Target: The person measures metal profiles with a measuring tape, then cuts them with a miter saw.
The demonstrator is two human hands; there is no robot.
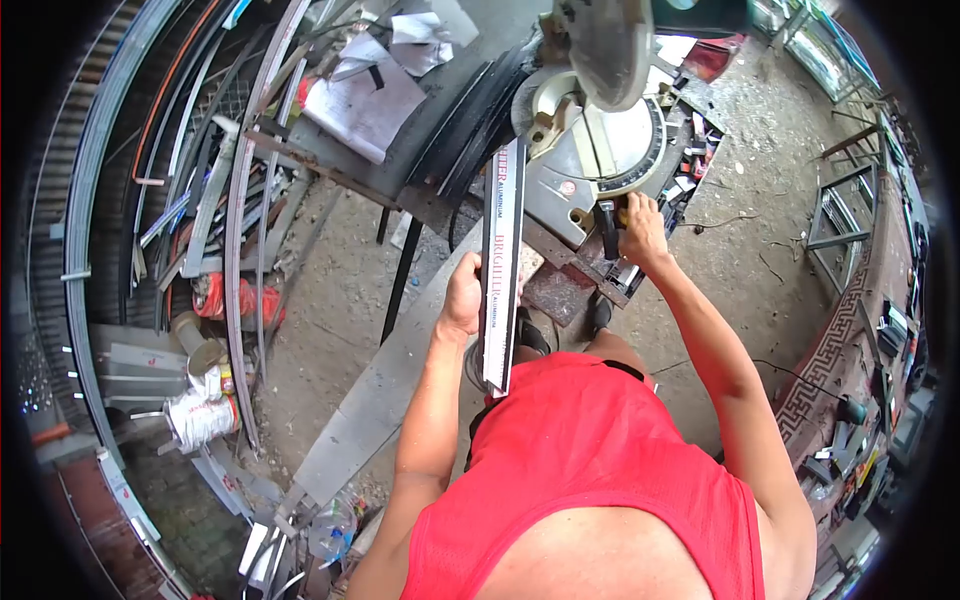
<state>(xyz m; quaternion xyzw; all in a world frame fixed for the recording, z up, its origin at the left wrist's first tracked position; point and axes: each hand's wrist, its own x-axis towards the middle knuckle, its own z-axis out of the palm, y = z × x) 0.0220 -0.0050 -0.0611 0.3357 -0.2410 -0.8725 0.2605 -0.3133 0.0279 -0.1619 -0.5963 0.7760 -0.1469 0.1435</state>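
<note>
My left hand (463, 295) is closed around a long aluminum profile (501, 265) with a white "BRIGHTER ALUMINUM" film and dark edges. The profile stands out lengthwise in front of me, its far end beside a miter saw (628, 140). At the front of that saw, my right hand (643, 232) has its fingers curled in, next to the black handle (607, 229). A small patch of yellow shows by those fingertips; what it belongs to is too small to tell. The round saw guard (604, 50) is raised above the turntable.
Dark profiles (465, 135) and papers (365, 105) lie on the bench left of the saw. Small offcuts (692, 165) line its right side. Long strips and scrap (205, 200) fill the left. A metal frame (845, 215) stands right, and a bottle (332, 530) lies low left.
</note>
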